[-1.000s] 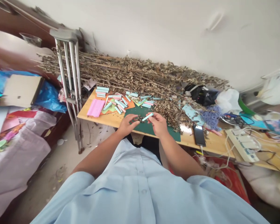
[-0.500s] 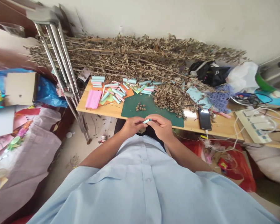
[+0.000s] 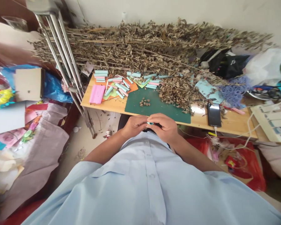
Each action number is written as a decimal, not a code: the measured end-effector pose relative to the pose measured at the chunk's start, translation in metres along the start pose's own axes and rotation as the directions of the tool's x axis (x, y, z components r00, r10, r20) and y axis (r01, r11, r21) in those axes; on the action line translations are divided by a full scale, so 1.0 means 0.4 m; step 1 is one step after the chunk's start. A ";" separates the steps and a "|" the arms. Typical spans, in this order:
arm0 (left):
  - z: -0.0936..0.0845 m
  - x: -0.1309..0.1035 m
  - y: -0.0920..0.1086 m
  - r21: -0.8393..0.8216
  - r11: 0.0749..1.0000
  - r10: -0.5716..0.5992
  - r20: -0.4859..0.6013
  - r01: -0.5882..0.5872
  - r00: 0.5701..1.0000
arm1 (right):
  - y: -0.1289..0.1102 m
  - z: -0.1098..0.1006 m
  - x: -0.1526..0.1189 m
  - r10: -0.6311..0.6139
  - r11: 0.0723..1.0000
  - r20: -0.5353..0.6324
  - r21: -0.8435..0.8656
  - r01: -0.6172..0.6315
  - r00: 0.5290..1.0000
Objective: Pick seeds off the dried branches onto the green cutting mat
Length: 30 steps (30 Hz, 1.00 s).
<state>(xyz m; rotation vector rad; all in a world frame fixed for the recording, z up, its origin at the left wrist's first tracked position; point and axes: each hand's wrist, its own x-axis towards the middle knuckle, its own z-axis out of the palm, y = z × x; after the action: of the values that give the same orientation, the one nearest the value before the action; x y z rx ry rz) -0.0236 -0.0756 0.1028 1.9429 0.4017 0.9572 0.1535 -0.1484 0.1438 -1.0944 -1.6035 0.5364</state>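
Observation:
Between my two hands is a small light-blue paper roll (image 3: 150, 123), its open end facing me and most of it hidden by fingers. My left hand (image 3: 135, 125) pinches it from the left. The fingers of my right hand (image 3: 163, 125) close round it from the right. Both hands are just in front of the table edge, above my lap. Beyond them lies a green cutting mat (image 3: 135, 103) with a small cluster of brown dried balls (image 3: 145, 102). A heap of crumbled dried leaves (image 3: 178, 92) covers the mat's right part.
Blue and pink paper rolls (image 3: 119, 85) lie at the left beside a pink paper stack (image 3: 97, 94). Long dried stalks (image 3: 135, 47) line the wall. Crutches (image 3: 65, 59) lean at the left. A phone (image 3: 214, 114), purple yarn (image 3: 235, 90) and a power strip (image 3: 269, 120) are right.
The paper roll has turned so its open end points more toward me, and my fingers cover more of it. The camera view has shifted slightly.

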 end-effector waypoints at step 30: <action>-0.005 -0.010 0.007 -0.037 0.974 -0.216 0.129 0.222 0.968 | -0.005 -0.028 0.007 0.410 0.890 0.161 0.146 -0.432 0.898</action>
<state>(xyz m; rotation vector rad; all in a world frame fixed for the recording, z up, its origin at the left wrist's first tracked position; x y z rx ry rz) -0.0280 -0.0783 0.1041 1.8556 0.5032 0.6943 0.1630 -0.1490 0.1504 -1.2986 -1.3893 1.0384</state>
